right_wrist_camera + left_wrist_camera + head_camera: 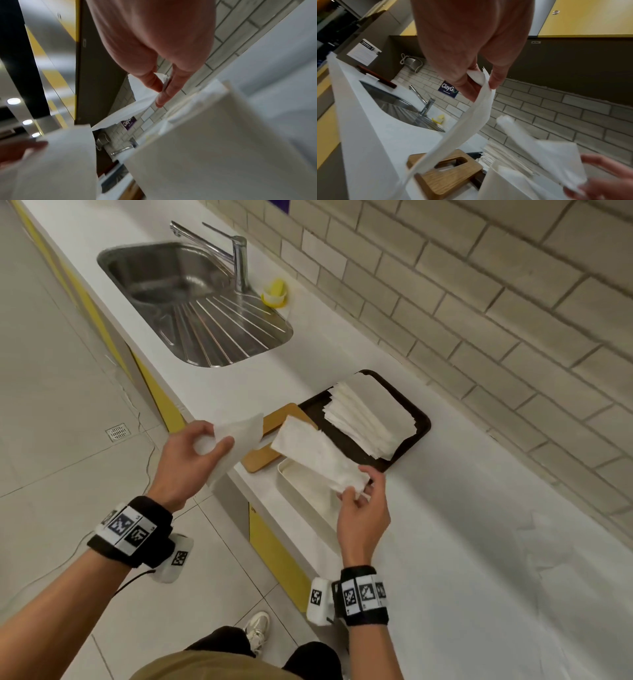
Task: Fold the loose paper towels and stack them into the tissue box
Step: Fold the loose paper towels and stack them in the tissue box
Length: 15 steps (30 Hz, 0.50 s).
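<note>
Towel stack (368, 419) on tray (419, 422) – lid (270, 426) left, box (291, 474) in front; sink (191, 302) beyond.

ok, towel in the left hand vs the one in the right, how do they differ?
The left hand pinches its paper towel near one end, and it hangs over the counter edge. The right hand pinches its own towel, which slants up over the open tissue box and looks wider. Both are white, off the counter.

My head camera looks down on the bench (479, 508); both wrist cameras peer close along my fingers, sharing the tiled wall (556, 121).
</note>
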Motion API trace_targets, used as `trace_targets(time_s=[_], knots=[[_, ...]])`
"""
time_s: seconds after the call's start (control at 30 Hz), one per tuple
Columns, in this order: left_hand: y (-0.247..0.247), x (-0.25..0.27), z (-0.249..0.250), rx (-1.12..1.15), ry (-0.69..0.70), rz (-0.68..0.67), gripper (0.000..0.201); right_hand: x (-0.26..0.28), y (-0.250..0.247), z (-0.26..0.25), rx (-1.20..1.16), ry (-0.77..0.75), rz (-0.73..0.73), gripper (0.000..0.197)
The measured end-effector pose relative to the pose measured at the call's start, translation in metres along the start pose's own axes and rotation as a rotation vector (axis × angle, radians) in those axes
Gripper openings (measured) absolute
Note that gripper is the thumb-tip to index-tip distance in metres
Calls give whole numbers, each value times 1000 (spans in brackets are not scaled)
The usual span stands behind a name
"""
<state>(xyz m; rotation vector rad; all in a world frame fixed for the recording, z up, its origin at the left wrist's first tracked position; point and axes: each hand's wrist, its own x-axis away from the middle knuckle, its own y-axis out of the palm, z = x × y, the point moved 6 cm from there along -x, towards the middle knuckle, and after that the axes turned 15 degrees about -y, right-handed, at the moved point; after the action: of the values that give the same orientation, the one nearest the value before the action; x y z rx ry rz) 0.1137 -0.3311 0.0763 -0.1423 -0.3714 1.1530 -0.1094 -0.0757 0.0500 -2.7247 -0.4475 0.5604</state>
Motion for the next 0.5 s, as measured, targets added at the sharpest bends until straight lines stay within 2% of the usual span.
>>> trace_targets(time_s=[0.1,0.23,0.33,0.4,0.5], knots=[[16,4,19,2,23,-46,19,15,4,16,173,-46,-17,38],[37,5,36,7,27,-117,21,22,2,25,257,-54,-46,26],[50,7,46,-19,35,-143,21,24,-4,30,284,-62,-116,32],[57,10,53,-34,53,-154,19,24,-10,35,214,-25,-165,39],[64,16,60,-41,58,-183,16,25,-15,32,260,-18,-320,42]])
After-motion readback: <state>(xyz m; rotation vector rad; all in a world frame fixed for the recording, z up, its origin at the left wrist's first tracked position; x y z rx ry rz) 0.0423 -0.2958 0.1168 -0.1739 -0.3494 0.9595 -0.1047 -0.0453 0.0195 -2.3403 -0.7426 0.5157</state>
